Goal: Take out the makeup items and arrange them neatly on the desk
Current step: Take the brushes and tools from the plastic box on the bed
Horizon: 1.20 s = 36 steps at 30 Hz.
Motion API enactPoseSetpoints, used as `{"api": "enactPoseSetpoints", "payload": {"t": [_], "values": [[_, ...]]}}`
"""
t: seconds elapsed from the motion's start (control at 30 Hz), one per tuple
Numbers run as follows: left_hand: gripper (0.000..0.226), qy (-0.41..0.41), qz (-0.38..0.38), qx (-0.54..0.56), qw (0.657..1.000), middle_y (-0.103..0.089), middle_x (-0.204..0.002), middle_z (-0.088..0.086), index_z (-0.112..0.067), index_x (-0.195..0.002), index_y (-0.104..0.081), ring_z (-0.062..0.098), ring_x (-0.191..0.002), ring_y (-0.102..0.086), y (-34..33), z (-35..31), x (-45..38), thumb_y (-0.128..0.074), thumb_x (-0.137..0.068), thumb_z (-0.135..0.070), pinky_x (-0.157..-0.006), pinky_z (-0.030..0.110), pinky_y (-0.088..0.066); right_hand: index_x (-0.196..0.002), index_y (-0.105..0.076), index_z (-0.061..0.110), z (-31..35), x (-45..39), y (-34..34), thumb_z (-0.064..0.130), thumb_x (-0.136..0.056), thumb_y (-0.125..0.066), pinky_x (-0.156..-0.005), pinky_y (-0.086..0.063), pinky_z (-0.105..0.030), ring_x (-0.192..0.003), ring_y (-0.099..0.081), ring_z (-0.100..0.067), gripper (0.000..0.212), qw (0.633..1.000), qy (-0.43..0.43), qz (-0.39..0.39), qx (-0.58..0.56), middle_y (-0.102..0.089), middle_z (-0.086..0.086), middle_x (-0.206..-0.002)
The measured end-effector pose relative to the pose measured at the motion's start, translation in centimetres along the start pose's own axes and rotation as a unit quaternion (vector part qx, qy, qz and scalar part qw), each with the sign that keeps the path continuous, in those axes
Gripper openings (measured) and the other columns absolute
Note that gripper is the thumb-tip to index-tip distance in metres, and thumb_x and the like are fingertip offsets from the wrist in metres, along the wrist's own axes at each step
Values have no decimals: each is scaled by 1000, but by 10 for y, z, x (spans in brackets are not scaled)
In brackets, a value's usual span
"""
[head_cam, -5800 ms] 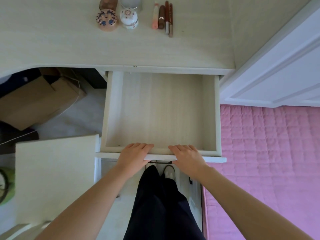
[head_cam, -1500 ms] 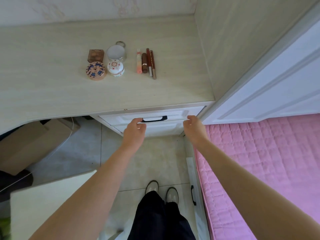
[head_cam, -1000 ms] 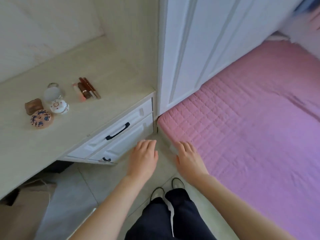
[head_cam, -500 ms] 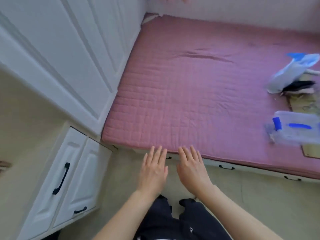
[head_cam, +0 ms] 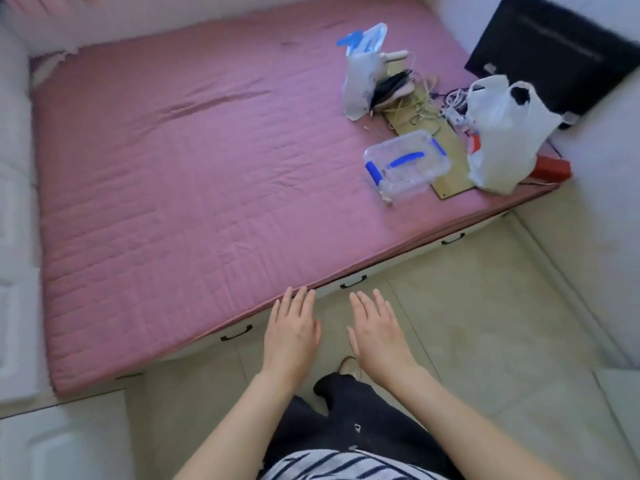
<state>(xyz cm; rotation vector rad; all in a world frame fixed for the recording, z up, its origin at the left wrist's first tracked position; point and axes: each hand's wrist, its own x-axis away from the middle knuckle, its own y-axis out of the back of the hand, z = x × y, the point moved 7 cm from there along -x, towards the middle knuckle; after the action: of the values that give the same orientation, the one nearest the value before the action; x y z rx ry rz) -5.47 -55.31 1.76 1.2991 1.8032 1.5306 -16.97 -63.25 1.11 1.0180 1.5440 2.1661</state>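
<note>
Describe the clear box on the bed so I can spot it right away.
Start at the pink mattress and go to its cluttered far-right corner. The clear plastic box lies nearest the mattress edge, left of the white plastic bag. Only it has blue clips and a blue handle.

The makeup items and the desk top are out of view, so their look and arrangement cannot be told. At the lower left corner is a blurred white panelled front [head_cam: 52, 441], just beside the near corner of the pink mattress [head_cam: 180, 188]; it cannot be told whether this is the desk's drawer unit. The left hand [head_cam: 291, 334] and right hand [head_cam: 375, 334] are stretched out palm-down with straight fingers near the mattress edge, carrying no makeup.
</note>
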Motion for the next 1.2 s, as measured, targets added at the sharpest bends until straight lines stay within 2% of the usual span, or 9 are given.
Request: {"api": "enactPoseSetpoints", "payload": {"t": [0.27, 0.5, 0.87, 1.1, 1.2], "values": [[52, -99, 25, -15, 995, -28, -155, 1, -14, -148, -28, 22, -147, -15, -18, -136, -92, -41, -99, -25, -119, 38, -13, -152, -11, 9, -144, 4, 31, 35, -101, -33, -119, -5, -41, -148, -1, -29, 60, 991, -104, -53, -70, -18, -6, -158], [53, -141, 46, -20, 989, -26, -156, 0, -15, -149, -25, 22, -147, -12, -25, -208, -157, -40, -100, -27, -119, 37, -14, -151, -14, 8, -232, -12, 49, 35, -101, -34, -119, -10, -38, -147, -3, -29, 60, 980, -162, -63, -98, -21, -7, -157], [52, -161, 69, -22, 984, -24, -157, 1, -16, -149, -25, 23, -147, -10, -38, -297, -282, -38, -100, -28, -120, 39, -11, -151, -13, 8, -349, -99, 112, 34, -101, -35, -119, -13, -39, -147, -2, -29, 60, 976, -172, -70, -110, -19, -7, -157], [52, -142, 72, -46, 986, -27, -156, 2, -15, -148, -28, 25, -147, -12, -35, -330, -375, -42, -98, -24, -120, 40, -13, -151, -11, 7, -407, -170, 158, 32, -102, -33, -119, -13, -40, -147, -1, -30, 59, 987, -130, -41, -82, -18, -9, -157], [52, -103, 84, -25, 991, -28, -155, 1, -15, -147, -28, 25, -146, -13, -34, -336, -406, -42, -98, -21, -119, 40, -17, -151, -11, 6, -427, -199, 170, 32, -102, -33, -119, -14, -42, -147, -2, -32, 60, 991, -111, -22, -64, -19, -10, -156]]}}
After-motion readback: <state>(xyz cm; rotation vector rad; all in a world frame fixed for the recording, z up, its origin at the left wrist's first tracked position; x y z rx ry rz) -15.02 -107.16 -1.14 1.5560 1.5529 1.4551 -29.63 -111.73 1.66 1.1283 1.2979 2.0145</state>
